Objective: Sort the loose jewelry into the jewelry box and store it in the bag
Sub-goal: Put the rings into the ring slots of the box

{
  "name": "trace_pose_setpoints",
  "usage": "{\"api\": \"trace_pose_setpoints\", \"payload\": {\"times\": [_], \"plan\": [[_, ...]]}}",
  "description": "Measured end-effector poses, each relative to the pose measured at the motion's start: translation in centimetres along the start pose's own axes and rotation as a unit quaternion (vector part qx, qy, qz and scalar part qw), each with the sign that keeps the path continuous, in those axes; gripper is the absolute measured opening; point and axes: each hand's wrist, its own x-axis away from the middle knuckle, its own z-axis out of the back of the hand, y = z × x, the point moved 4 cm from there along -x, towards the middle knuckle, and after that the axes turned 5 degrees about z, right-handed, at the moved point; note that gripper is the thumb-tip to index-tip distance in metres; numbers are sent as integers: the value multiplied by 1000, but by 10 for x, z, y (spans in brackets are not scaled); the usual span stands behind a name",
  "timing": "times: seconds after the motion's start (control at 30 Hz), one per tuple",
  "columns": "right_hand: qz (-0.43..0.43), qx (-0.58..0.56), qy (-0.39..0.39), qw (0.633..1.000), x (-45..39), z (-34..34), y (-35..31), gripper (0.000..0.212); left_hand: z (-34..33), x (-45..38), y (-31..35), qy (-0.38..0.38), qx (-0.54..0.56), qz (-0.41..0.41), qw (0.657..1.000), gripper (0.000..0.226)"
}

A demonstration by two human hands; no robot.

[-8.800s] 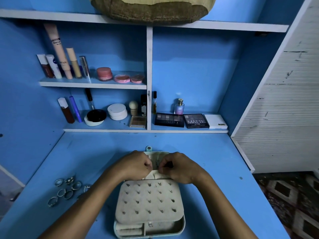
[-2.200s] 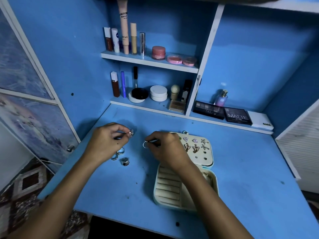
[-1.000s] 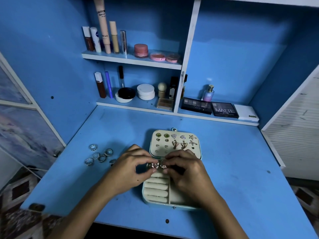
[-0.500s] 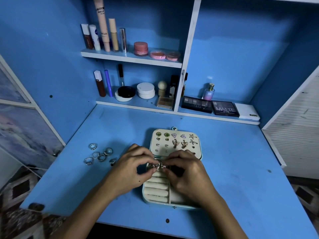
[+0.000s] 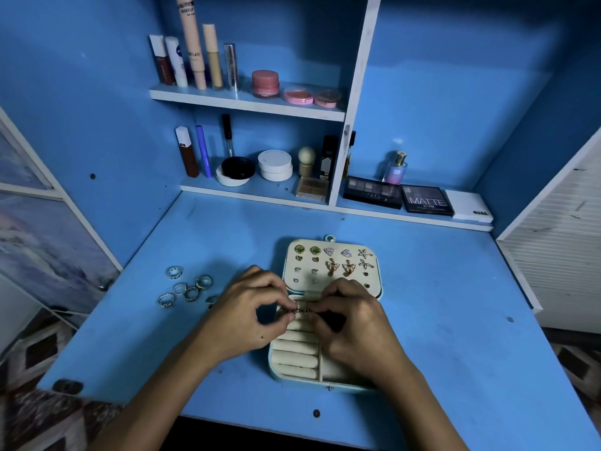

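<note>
Box, open on desk: left hand and right hand each pinch a ring over its far rolls; seat upright between rolls, pressing gently; spare rings lie left of box

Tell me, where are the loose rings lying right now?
The loose rings lie clustered on the blue desk, left of the open jewelry box and beside the left hand.
</note>
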Motion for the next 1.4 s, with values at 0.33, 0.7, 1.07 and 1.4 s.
{"api": "trace_pose_setpoints", "payload": {"times": [0.33, 0.7, 1.07, 1.4], "plan": [[-11, 18, -3, 1000, -1, 1, -4, 26, -1, 2, 1, 9, 12, 9, 1000, 12], [-8, 61, 12, 998, -29, 6, -18, 15, 34, 10, -16, 43, 1, 33, 999, 20], [68, 13, -47, 997, -79, -41, -70, 10, 106, 40, -90, 122, -37, 147, 981, 16], [75, 70, -197, 975, -95, -110, -106, 20, 113, 46, -117, 43, -117, 129, 984, 31]]}}
